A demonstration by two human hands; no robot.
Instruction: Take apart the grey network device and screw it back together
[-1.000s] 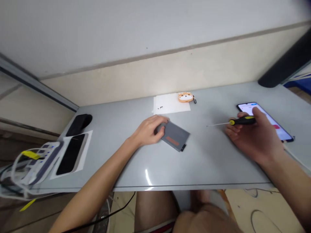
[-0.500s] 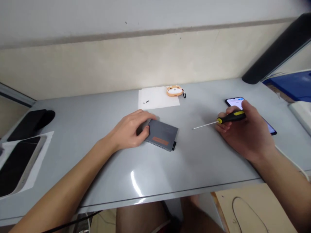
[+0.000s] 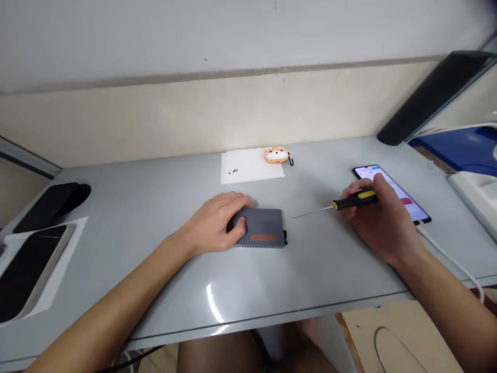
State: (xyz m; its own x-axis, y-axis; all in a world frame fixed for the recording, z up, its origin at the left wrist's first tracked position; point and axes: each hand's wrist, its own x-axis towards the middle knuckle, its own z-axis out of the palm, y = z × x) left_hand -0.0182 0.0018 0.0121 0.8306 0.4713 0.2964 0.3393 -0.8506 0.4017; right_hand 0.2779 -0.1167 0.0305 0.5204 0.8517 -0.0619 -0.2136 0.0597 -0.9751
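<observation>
A flat grey box (image 3: 264, 224) with an orange-brown label lies on the grey desk, a small black part sticking out at its right end. My left hand (image 3: 219, 223) grips the box's left end between thumb and fingers. To the right, my right hand (image 3: 382, 223) holds a black and yellow screwdriver (image 3: 355, 199) above the desk, its thin shaft pointing left, with the tip a little to the right of the box. Several tiny dark screws (image 3: 233, 171) lie on a white paper (image 3: 248, 173) behind the box.
An orange and white animal-faced case (image 3: 276, 155) sits on the paper's right part. A lit phone (image 3: 413, 207) with a white cable lies beyond my right hand. At the left are a dark-screened device (image 3: 29, 269) and a black object (image 3: 46, 206). The desk's front edge runs below.
The grey box has turned so that its long sides run nearly level in view. My right hand has brought the screwdriver left, nearer the box. The camera view has shifted slightly.
</observation>
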